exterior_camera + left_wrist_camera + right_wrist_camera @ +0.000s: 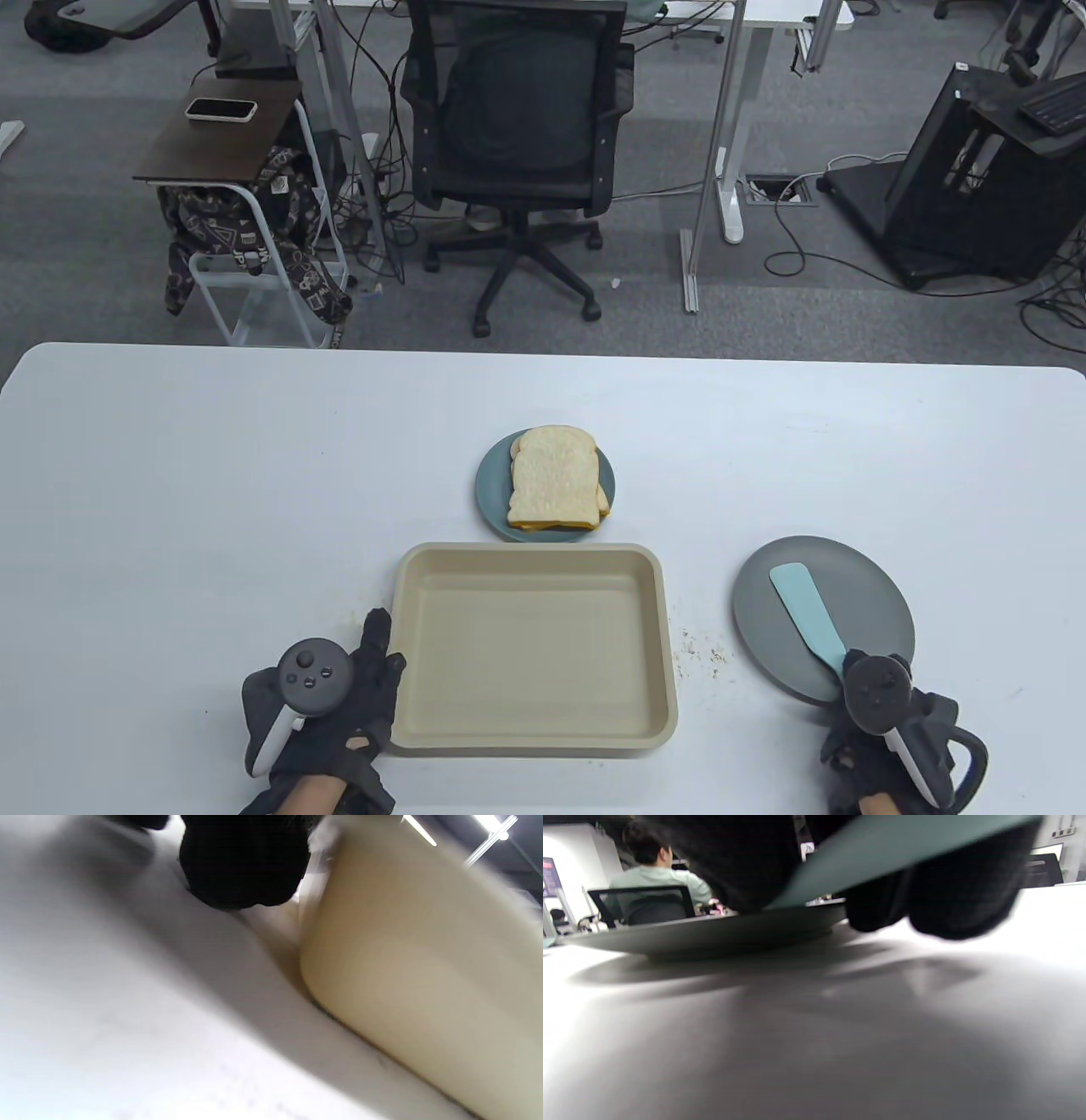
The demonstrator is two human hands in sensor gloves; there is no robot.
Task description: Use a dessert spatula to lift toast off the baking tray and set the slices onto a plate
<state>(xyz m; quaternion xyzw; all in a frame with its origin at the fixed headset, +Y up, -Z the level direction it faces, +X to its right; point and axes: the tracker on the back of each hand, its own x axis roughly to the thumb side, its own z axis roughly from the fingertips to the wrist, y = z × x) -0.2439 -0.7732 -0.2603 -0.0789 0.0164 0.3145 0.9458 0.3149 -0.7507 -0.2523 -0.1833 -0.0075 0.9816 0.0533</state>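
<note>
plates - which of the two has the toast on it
The smaller blue-grey plate beyond the tray holds the stacked toast. The larger grey plate to the tray's right carries only the spatula, whose handle is at the right hand.

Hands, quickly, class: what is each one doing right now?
Left hand: open, fingers straight against the baking tray's left rim, holding nothing.
Right hand: fingers curled round the handle of the dessert spatula, whose blade lies on the grey plate.

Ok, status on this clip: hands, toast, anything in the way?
Left hand open beside empty baking tray. Right hand holds spatula, blade over grey plate. Toast stacked on blue plate. Nothing blocking.
</note>
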